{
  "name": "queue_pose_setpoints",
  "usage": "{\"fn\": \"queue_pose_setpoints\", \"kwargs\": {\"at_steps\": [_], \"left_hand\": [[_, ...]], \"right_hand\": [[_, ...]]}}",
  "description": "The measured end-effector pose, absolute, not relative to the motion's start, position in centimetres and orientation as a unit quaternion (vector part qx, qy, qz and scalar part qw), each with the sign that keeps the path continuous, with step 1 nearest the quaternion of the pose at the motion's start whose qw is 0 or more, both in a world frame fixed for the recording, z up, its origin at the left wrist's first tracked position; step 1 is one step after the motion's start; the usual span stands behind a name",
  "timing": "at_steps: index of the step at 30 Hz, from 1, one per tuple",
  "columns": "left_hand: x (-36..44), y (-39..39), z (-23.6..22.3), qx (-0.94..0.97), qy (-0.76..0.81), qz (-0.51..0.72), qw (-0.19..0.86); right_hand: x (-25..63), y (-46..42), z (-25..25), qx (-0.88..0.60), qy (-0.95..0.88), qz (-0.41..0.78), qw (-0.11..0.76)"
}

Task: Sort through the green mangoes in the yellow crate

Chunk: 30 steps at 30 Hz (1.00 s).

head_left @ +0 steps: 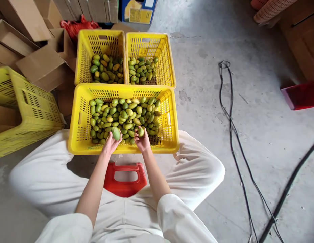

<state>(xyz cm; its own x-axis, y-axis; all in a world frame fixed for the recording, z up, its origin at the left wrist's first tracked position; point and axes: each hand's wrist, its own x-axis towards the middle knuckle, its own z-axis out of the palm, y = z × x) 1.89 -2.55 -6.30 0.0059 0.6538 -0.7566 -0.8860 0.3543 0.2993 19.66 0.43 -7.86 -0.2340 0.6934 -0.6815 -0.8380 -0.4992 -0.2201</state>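
Ok so the layout: a big yellow rectangular plastic crate sits front and centre, between 2 white-trousered legs, with a pile of green oval fruits in it. Left hand and right hand are over its near side, 1 fruit in each. 2 more yellow slotted plastic crates sit side by side just behind, a left one and a right one, fruit in both. Red plastic stool is between the thighs, before the big crate. Off left: a yellow-green plastic crate, brown cardboard boxes behind it. On the floor to the right: a thin black looped cable, then a thick black hose.
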Motion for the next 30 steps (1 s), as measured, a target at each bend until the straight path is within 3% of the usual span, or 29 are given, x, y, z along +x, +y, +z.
{"fn": "queue_pose_setpoints", "kwargs": {"at_steps": [12, 19, 30], "left_hand": [[1.3, -2.9, -5.4, -0.152, 0.431, 0.539, 0.708], [1.5, -3.3, -6.2, -0.124, 0.466, 0.556, 0.676], [1.1, -2.9, -5.2, -0.091, 0.429, 0.511, 0.739]], "right_hand": [[20.0, -0.1, -8.0, -0.395, 0.066, 0.747, 0.530], [20.2, 0.2, -7.9, -0.360, 0.102, 0.784, 0.496], [19.9, 0.2, -8.5, -0.393, 0.082, 0.783, 0.476]]}}
